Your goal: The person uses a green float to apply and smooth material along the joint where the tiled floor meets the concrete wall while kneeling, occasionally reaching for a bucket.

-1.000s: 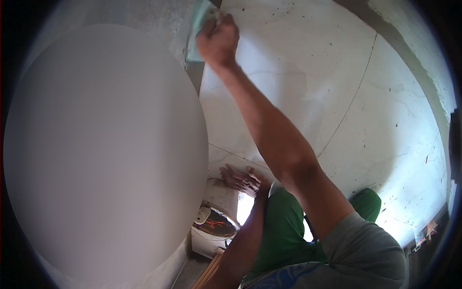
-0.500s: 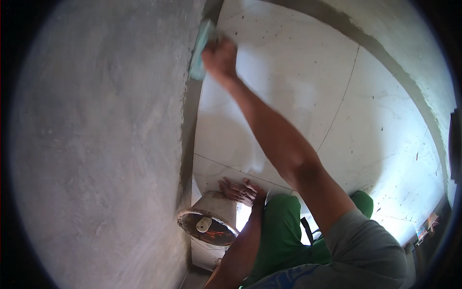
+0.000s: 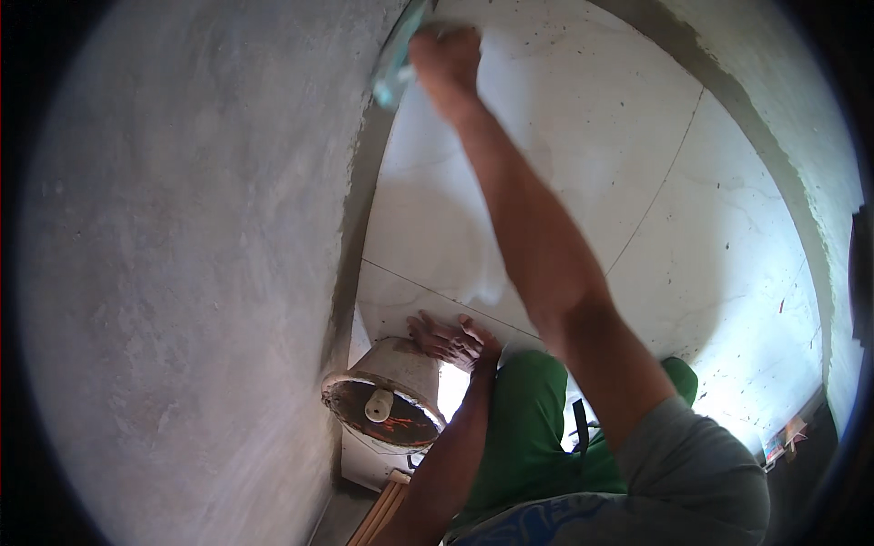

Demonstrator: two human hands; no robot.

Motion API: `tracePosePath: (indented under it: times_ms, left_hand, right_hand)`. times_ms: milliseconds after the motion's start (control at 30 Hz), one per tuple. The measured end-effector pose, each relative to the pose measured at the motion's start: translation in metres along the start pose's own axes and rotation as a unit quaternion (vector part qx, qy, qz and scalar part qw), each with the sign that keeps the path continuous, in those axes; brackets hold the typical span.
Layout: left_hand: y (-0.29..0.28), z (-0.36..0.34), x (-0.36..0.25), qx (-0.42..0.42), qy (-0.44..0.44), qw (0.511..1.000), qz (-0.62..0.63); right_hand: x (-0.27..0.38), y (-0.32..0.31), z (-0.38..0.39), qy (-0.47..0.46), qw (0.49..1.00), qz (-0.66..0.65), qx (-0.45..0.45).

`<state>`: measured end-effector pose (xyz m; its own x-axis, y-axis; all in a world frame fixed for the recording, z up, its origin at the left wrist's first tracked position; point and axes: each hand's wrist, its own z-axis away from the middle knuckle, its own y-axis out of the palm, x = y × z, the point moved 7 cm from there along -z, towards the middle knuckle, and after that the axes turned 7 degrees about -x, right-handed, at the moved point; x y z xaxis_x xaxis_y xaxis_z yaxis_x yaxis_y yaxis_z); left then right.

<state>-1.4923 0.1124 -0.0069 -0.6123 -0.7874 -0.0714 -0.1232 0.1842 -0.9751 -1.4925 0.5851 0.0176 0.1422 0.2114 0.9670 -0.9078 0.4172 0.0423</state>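
Note:
My right hand [image 3: 446, 59], arm stretched far forward, is closed around a pale teal hand float [image 3: 393, 68]. The float's long flat side lies along the grey strip at the foot of the left wall [image 3: 209, 227]; its far end is blurred and near the frame's upper edge. My left hand [image 3: 451, 339] lies with fingers spread on the white tiled floor [image 3: 510, 246], holding nothing. Beside its fingers stands a mortar-stained bucket [image 3: 398, 364], its mouth toward me, with a white cylindrical piece [image 3: 379, 406] and something reddish inside.
A bare grey strip [image 3: 774, 136] separates the tiles from the right wall [image 3: 792, 64]. Dark specks dot the tiles. My green-trousered knees [image 3: 528, 391] are bent near the bucket. Light wooden strips [image 3: 382, 510] lie below it, and small colourful items [image 3: 785, 439] sit at the lower right.
My right hand and the float have moved farther forward along the wall's foot. The left hand stays on the tiles by the bucket; the view has shifted slightly, showing the wooden strips.

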Motion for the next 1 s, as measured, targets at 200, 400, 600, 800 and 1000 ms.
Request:
tracePosePath:
  times_ms: [200, 400, 600, 800, 1000]
  left_hand:
    - [0.0, 0.022, -0.011, -0.001, 0.005, 1.0, 0.002]
    - [0.009, 0.025, -0.004, -0.055, 0.119, 0.99, -0.059]
    - [-0.012, 0.004, -0.031, -0.019, 0.038, 0.999, 0.017]
    - [-0.012, 0.023, -0.034, -0.034, 0.013, 0.999, 0.018]
    - [-0.01, 0.01, -0.022, -0.074, 0.024, 0.996, 0.036]
  right_hand:
    - [-0.036, -0.047, 0.212, 0.129, 0.975, 0.08, 0.162]
    - [-0.004, -0.031, 0.098, -0.013, 0.993, -0.022, 0.117]
    - [-0.036, -0.027, 0.074, -0.045, 0.997, 0.019, 0.065]
    - [-0.105, -0.075, 0.333, 0.177, 0.948, 0.167, 0.206]
    - [-0.066, -0.138, 0.306, 0.262, 0.925, 0.023, 0.274]
